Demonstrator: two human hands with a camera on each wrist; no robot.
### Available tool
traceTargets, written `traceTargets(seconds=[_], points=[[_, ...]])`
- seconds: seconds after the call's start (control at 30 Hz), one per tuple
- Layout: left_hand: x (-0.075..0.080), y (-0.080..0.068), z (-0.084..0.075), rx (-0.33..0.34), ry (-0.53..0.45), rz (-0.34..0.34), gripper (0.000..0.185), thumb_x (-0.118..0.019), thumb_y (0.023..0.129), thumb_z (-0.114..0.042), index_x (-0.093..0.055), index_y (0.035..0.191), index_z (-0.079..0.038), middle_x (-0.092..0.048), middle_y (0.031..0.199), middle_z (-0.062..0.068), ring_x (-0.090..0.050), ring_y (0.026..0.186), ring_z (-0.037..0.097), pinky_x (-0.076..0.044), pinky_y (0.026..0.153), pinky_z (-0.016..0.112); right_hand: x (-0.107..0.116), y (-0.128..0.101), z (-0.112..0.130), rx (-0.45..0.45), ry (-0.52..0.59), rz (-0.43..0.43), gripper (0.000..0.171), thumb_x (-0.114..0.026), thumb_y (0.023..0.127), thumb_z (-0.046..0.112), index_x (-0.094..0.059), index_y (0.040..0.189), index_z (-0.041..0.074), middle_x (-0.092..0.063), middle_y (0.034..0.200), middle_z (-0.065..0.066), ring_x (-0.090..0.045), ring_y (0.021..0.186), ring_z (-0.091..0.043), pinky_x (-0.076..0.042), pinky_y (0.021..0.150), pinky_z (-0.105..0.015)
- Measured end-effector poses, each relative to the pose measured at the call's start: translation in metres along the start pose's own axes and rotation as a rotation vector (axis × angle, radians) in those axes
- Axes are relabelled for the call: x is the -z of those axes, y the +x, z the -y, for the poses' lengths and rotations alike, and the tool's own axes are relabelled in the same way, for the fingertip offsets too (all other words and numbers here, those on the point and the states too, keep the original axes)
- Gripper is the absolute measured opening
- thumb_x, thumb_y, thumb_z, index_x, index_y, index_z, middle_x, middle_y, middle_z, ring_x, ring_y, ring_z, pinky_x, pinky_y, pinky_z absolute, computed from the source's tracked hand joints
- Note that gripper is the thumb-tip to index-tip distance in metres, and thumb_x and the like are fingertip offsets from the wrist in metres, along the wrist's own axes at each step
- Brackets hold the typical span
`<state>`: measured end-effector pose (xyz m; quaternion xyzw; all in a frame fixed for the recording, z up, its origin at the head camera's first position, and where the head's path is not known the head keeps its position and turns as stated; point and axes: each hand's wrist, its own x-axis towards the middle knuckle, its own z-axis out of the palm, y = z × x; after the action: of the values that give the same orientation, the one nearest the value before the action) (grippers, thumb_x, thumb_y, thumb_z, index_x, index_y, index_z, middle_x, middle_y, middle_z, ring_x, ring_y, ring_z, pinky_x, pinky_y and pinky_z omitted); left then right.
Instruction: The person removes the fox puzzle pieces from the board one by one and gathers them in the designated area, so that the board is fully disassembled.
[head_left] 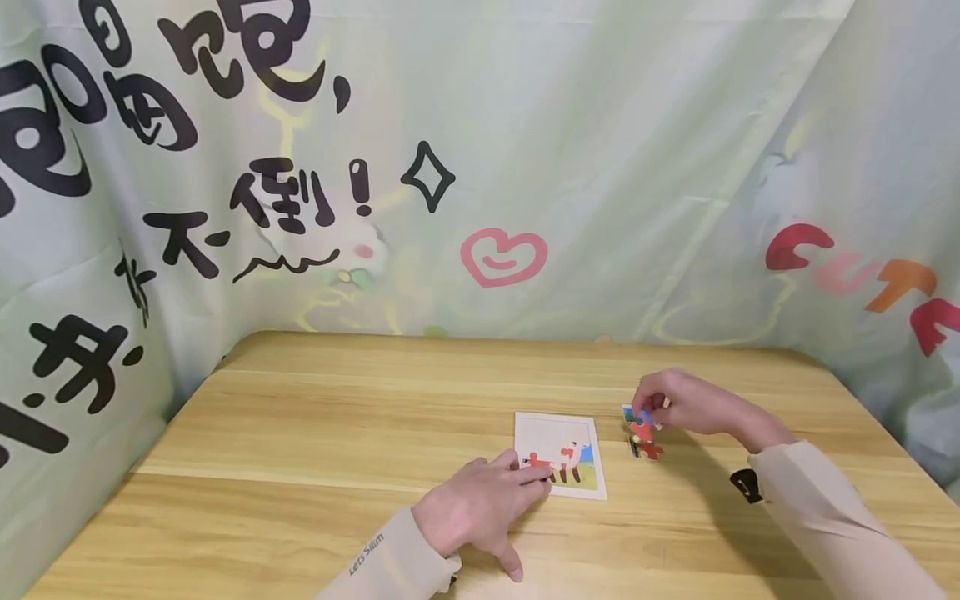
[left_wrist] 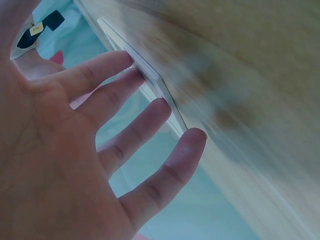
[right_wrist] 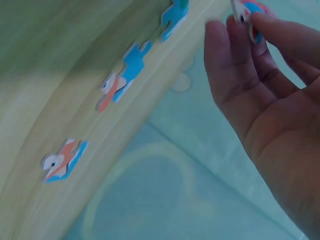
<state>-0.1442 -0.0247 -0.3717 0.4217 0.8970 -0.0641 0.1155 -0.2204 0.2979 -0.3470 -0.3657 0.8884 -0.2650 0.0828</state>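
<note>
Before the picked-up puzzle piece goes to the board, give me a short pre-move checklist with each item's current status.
1. Right hand pinches a puzzle piece in its fingertips: ok.
2. Left hand steadies the puzzle board, fingers on its near-left corner: ok.
3. Board lies flat on the wooden table: ok.
4. Board has free white space for a piece: ok.
5. Loose pieces stay off the board, beside it: ok.
6. Held piece turned the right way for its slot: cannot tell.

Probably a makeshift recording corner — a wooden table (head_left: 315, 433) hemmed in by a cartoon-printed cloth backdrop (head_left: 525, 150).
</note>
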Motion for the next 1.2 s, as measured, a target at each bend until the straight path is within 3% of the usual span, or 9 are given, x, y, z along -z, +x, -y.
traceTargets(seconds=[0.13, 0.37, 0.63, 0.8, 1.2], points=[[0.000, -0.001, 0.001, -0.001, -0.017, -0.007, 0.102, -0.087, 0.062, -0.063, -0.049, 0.150, -0.029, -0.033, 0.159, -0.019, -0.041, 0.115, 0.004, -0.050, 0.092, 0.031, 0.003, -0.005, -0.005, 0.070, -0.033, -0.024, 0.028, -0.063, 0.081, -0.022, -0.077, 0.091, 0.001, -0.065, 0.083, 0.006, -0.057, 0.074, -0.004, -0.052, 0.062, -0.027], [-0.002, -0.002, 0.000, 0.005, 0.010, 0.001, 0.103, -0.085, 0.063, -0.065, -0.048, 0.152, -0.030, -0.032, 0.160, -0.019, -0.042, 0.118, 0.005, -0.050, 0.092, 0.031, 0.002, -0.016, -0.008, -0.058, 0.004, 0.021, 0.029, -0.061, 0.082, -0.020, -0.074, 0.101, -0.001, -0.065, 0.084, 0.009, -0.054, 0.073, -0.004, -0.051, 0.062, -0.027], [-0.003, -0.002, 0.000, -0.001, 0.013, -0.012, 0.102, -0.085, 0.063, -0.066, -0.048, 0.151, -0.030, -0.032, 0.160, -0.019, -0.041, 0.119, 0.005, -0.050, 0.092, 0.032, -0.004, -0.031, -0.018, -0.121, 0.060, 0.012, 0.025, -0.064, 0.082, -0.018, -0.072, 0.098, -0.002, -0.063, 0.081, 0.008, -0.054, 0.072, -0.004, -0.050, 0.062, -0.026], [-0.003, -0.001, 0.000, -0.002, 0.020, -0.015, 0.102, -0.084, 0.062, -0.067, -0.049, 0.151, -0.030, -0.032, 0.160, -0.019, -0.041, 0.117, 0.005, -0.050, 0.090, 0.030, -0.007, -0.036, -0.025, -0.128, 0.084, 0.005, 0.027, -0.063, 0.077, -0.020, -0.072, 0.094, -0.001, -0.064, 0.081, 0.006, -0.054, 0.071, -0.005, -0.049, 0.060, -0.026], [-0.002, 0.000, 0.000, -0.002, 0.010, -0.022, 0.102, -0.085, 0.062, -0.066, -0.049, 0.151, -0.030, -0.033, 0.159, -0.019, -0.041, 0.117, 0.005, -0.050, 0.093, 0.034, -0.006, -0.036, -0.029, -0.122, 0.025, -0.044, 0.016, -0.073, 0.081, -0.010, -0.071, 0.090, 0.003, -0.067, 0.087, 0.005, -0.056, 0.076, -0.004, -0.051, 0.064, -0.027]])
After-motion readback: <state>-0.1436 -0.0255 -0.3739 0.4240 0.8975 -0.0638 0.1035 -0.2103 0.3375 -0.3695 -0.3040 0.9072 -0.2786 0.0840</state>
